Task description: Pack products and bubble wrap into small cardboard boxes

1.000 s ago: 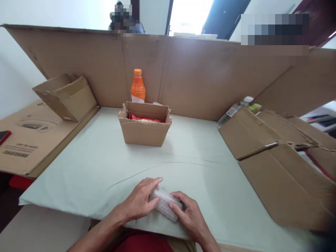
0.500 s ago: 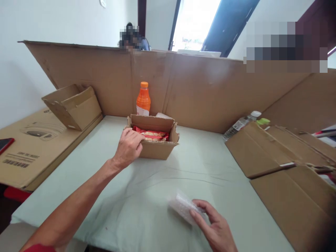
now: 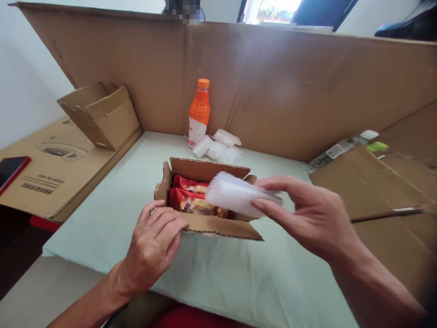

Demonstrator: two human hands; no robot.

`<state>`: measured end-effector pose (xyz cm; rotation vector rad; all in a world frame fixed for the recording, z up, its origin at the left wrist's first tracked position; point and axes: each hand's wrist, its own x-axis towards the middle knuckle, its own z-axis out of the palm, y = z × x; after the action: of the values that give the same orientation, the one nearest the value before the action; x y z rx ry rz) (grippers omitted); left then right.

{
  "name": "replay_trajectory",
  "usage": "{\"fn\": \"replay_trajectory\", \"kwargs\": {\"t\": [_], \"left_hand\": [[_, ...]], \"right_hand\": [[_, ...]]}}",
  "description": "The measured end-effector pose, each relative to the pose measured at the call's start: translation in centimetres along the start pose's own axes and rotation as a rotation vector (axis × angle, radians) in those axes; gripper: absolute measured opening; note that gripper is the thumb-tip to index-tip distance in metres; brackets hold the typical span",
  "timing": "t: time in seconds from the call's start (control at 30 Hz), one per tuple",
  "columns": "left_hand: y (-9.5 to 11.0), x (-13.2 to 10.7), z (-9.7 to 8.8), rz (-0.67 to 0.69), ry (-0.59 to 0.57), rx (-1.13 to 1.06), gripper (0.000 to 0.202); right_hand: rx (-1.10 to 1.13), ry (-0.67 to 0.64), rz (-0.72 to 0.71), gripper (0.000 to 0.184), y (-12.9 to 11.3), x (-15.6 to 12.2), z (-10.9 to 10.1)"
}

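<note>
A small open cardboard box (image 3: 218,227) sits on the pale green table cover (image 3: 112,214), close to me. Red snack packets (image 3: 186,197) lie inside it. My left hand (image 3: 153,243) grips the box's near left edge, fingers curled over the rim. My right hand (image 3: 312,216) holds a folded piece of bubble wrap (image 3: 235,196) between thumb and fingers, just above the box's right side.
An orange drink bottle (image 3: 199,114) stands at the back by several white bubble-wrap bundles (image 3: 218,148). A tall cardboard wall (image 3: 273,82) rings the table. An empty tilted box (image 3: 102,114) sits left, flattened cardboard (image 3: 375,182) and a clear bottle (image 3: 341,150) right, a phone (image 3: 12,166) far left.
My left hand pulled the small box toward me across the table. My right hand lifted the bubble wrap off the table and carried it over the box.
</note>
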<state>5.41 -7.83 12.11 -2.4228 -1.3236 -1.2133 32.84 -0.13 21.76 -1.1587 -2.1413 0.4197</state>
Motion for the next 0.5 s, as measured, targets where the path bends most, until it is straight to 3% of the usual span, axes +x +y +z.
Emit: {"fn": "replay_trajectory", "kwargs": {"t": [0.1, 0.2, 0.27, 0.37, 0.5], "left_hand": [[-0.1, -0.3, 0.3, -0.007, 0.017, -0.051, 0.023], [-0.3, -0.5, 0.6, -0.009, 0.028, -0.086, 0.023], [-0.5, -0.5, 0.7, -0.008, 0.031, -0.094, 0.023], [-0.6, -0.4, 0.7, -0.012, 0.035, -0.099, 0.023], [-0.8, 0.1, 0.8, -0.020, 0.036, -0.092, 0.024]], "right_hand": [[-0.117, -0.325, -0.034, 0.014, -0.1, 2.8, 2.1], [-0.391, -0.699, -0.079, 0.007, -0.1, 4.5, 4.0], [-0.548, -0.873, -0.134, 0.012, -0.2, 5.2, 5.0], [-0.687, -0.957, -0.209, 0.020, -0.3, 5.4, 5.8], [-0.673, -0.844, -0.324, 0.012, 0.1, 5.0, 5.8]]}}
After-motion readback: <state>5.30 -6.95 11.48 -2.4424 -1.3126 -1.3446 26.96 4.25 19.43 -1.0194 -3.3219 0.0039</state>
